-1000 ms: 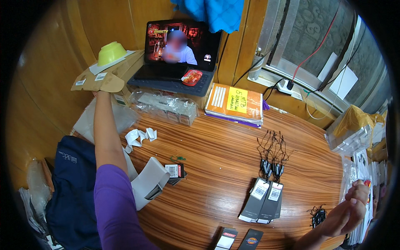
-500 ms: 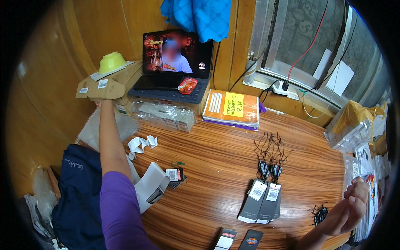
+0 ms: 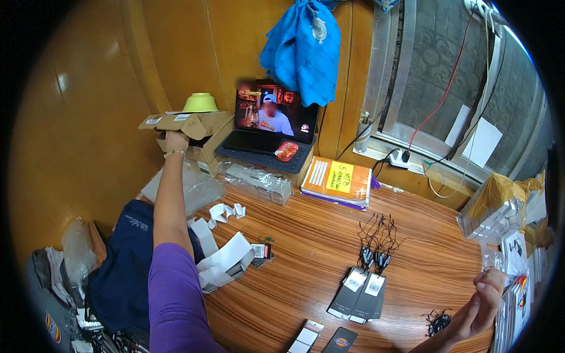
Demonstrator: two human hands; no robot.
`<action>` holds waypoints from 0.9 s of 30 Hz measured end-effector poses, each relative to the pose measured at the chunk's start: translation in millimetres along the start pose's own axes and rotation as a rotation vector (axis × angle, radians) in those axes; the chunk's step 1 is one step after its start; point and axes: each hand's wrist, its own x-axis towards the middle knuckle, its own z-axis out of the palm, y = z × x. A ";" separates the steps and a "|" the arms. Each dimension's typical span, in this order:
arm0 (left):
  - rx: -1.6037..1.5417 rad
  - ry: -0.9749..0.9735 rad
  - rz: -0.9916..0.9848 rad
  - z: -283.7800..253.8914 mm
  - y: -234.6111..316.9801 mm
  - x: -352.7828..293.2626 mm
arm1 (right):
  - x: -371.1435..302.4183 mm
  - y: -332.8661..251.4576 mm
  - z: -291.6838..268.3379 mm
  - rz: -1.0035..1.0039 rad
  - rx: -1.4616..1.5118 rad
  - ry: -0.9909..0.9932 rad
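Observation:
My left arm, in a purple sleeve, stretches to the cardboard box (image 3: pixel 207 147) at the far left. My left hand (image 3: pixel 176 141) is under the raised box flap (image 3: pixel 187 125), and its fingers are hidden there. Over the table's right side, my right hand (image 3: pixel 485 301) hovers with loosely curled fingers and nothing visible in them. Beside it lies a small bundle of black strings (image 3: pixel 437 323). Dark grey hang tags (image 3: pixel 358 299) with white barcode stickers and black strings lie fanned out at centre right. Two more tags (image 3: pixel 340 341) sit at the near edge.
A yellow bowl (image 3: pixel 200 102) rests on the box. Right of it are a tablet (image 3: pixel 276 112) with keyboard, and stacked orange notebooks (image 3: pixel 336 180). A white paper strip (image 3: pixel 226 259) curls beside a small tag stack (image 3: pixel 262 254). A plastic-wrapped stack of boxes (image 3: pixel 497 206) stands far right.
My left hand has gone further into the box opening, under the flap. My right hand has shifted slightly left and down. The whole view has tilted upward and turned left.

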 end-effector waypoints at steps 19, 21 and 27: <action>-0.614 -0.546 -0.024 -346.2 156.2 -106.4 | 15.3 -34.2 -23.6 0.138 0.509 -0.140; -0.830 -0.661 -0.121 -367.9 183.6 -117.0 | 17.0 -39.6 -17.2 0.159 0.551 -0.186; -1.085 -0.780 0.398 -400.1 306.3 -122.5 | -0.2 -38.8 24.2 0.475 0.860 -0.417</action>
